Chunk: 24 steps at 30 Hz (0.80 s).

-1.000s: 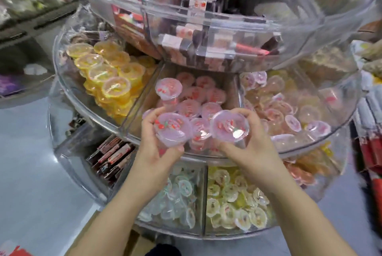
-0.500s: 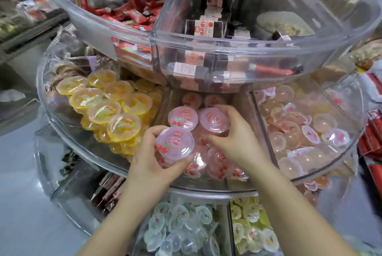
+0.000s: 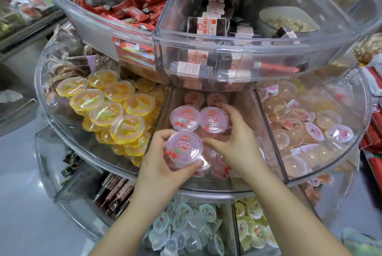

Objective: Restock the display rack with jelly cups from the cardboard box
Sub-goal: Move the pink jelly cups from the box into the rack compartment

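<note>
The clear round display rack (image 3: 206, 192) has stacked tiers split into compartments. Its middle tier's centre compartment holds pink cherry jelly cups. My left hand (image 3: 161, 167) grips one pink jelly cup (image 3: 184, 148) by its rim, just above the front of that compartment. My right hand (image 3: 235, 144) reaches in beside it, fingers curved round a second pink cup (image 3: 214, 120) that sits next to another pink cup (image 3: 185, 118) on the pile. The cardboard box is out of view.
Yellow jelly cups (image 3: 115, 109) fill the compartment to the left, small pale cups (image 3: 299, 131) the one to the right. The top tier (image 3: 227, 49) overhangs the back with red packets and dark bars. The bottom tier holds small clear cups (image 3: 186, 226). Grey floor lies to the left.
Both hands moved forward from the rack's front edge into the pink compartment. The right hand's cup came to sit beside another on the pile; the left cup lowered toward the front.
</note>
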Tool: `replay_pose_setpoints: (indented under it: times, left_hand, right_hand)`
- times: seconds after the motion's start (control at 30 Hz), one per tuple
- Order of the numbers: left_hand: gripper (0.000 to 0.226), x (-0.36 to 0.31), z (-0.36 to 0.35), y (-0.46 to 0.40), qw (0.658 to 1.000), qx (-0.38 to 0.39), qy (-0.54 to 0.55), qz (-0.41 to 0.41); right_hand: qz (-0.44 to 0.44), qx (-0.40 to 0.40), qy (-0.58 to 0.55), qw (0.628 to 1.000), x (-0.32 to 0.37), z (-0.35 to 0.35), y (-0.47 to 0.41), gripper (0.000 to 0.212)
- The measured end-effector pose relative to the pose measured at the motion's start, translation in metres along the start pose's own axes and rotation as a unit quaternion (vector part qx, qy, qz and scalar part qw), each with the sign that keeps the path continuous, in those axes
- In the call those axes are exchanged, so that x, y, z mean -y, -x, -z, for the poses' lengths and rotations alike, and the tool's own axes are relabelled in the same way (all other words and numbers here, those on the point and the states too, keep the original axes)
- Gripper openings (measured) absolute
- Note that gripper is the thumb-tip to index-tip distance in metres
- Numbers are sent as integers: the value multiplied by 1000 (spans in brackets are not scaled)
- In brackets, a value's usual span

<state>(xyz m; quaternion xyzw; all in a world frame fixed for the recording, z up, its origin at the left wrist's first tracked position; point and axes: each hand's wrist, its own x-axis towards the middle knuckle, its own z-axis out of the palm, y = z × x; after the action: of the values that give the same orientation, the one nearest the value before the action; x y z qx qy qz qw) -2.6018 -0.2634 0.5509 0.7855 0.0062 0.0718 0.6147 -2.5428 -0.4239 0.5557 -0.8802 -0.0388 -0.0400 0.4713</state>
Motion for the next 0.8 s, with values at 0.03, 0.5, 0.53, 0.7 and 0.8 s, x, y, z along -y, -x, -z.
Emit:
replay_pose_setpoints:
  times: [0.03, 0.5, 0.53, 0.7, 0.8]
  left_hand:
    - [53, -1, -2, 0, 1000, 0, 1, 1]
    - [59, -30, -56, -4, 991, 22, -98, -93]
    - [60, -33, -64, -5, 987, 40, -108, -109]
    - [55, -37, -52, -15, 960, 43, -184, -208]
    - [29, -33, -40, -25, 922, -21, -279, -269]
  right_hand:
    - [-4, 2, 2, 1000, -1, 4, 3, 87]
    - [47, 133, -185, 973, 2, 60, 51, 49]
    - [48, 111, -179, 976, -4, 67, 50, 50]
    - [32, 50, -190, 980, -18, 73, 30, 44]
    - [20, 19, -138, 990, -22, 74, 12, 39]
